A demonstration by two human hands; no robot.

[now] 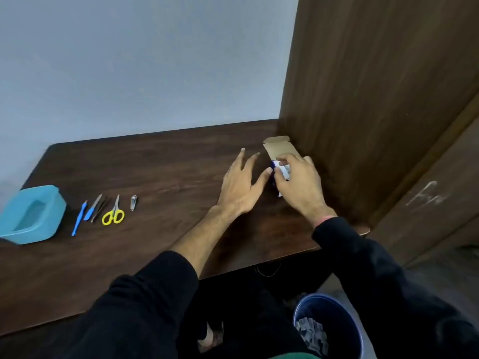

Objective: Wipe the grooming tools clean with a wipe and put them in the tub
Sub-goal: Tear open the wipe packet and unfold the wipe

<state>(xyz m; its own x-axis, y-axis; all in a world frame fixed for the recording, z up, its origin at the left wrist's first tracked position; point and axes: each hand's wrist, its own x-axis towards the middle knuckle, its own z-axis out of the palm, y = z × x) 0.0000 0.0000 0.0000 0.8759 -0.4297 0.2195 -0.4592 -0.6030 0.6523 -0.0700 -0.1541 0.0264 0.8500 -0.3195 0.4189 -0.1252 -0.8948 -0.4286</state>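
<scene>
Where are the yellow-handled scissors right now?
In the head view, the yellow-handled scissors lie on the left of the dark wooden table, between the dark tweezers and the small silver nail clipper.

Left hand (242,186) flat, fingers spread; right hand (298,182) curled, pinching.

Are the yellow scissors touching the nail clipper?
Apart. The head view shows bare table between the scissors and the nail clipper, which lies to their right in the row of tools.
</scene>
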